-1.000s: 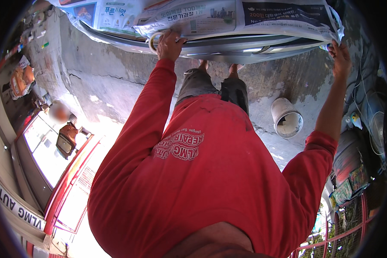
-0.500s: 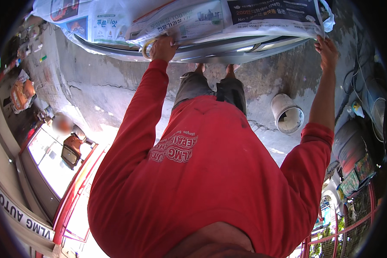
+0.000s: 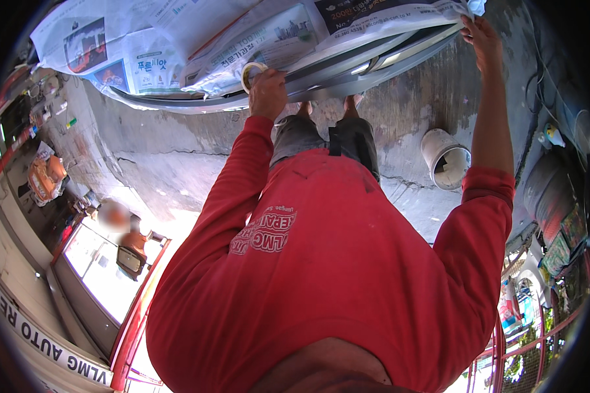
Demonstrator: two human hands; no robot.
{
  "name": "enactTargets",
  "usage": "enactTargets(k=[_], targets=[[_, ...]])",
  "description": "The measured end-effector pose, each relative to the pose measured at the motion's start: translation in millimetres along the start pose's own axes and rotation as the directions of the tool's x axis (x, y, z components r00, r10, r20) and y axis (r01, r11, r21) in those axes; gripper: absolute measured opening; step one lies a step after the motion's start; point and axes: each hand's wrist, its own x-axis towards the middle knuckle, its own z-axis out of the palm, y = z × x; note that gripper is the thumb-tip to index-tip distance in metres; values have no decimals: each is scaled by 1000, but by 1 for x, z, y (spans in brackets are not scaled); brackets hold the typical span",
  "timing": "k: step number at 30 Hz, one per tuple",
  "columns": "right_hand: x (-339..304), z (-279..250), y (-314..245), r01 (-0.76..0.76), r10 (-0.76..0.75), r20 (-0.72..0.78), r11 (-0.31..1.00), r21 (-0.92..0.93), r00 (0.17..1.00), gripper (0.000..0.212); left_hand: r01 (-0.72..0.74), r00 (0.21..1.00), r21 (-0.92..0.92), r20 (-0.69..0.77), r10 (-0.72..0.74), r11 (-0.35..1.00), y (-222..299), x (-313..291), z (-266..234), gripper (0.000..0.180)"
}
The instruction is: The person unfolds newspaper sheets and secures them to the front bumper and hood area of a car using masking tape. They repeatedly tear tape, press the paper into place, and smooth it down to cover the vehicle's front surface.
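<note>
Sheets of printed newspaper point(image 3: 177, 49) cover a curved grey panel point(image 3: 334, 82), apparently part of a vehicle, at the far side. My left hand point(image 3: 269, 95) is closed at the panel's lower edge, with a roll of tape point(image 3: 248, 73) around or against its fingers. The roll stands at the paper's near edge. My right hand point(image 3: 484, 40) pinches the newspaper's right end, arm stretched out. Between the hands, the paper's edge hangs slightly off the panel, and a gap shows the grey surface beneath.
A white bucket point(image 3: 444, 159) lies tipped on the cracked concrete floor point(image 3: 170, 154), right of my legs. Hoses and a dark cylindrical bundle point(image 3: 549, 196) line the right side. Another person point(image 3: 132, 242) is at the left, near a red-framed opening.
My left hand and the tape roll have shifted right along the paper's edge. My right hand has risen, still at the paper's right end. The whole view has turned a little.
</note>
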Motion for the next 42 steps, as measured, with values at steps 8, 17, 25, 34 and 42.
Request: enactTargets(k=[8,17,25,34,42], targets=[[10,24,-79,221,-219,-33,973,69,975,14,19,1000,-67,11,-18,998,-5,7,5,20],[11,40,-112,251,-266,15,925,285,964,11,82,988,-165,-115,-101,983,-1,11,6,10],[27,31,-62,141,-151,30,968,207,988,9,-19,999,-68,-32,17,997,2,11,6,12],[30,28,-1,-2,3,-83,1000,16,997,18,-63,997,82,52,59,995,5,8,9,29],[32,37,-2,-81,83,-157,997,19,984,34,-81,990,-64,112,87,995,22,15,-1,35]])
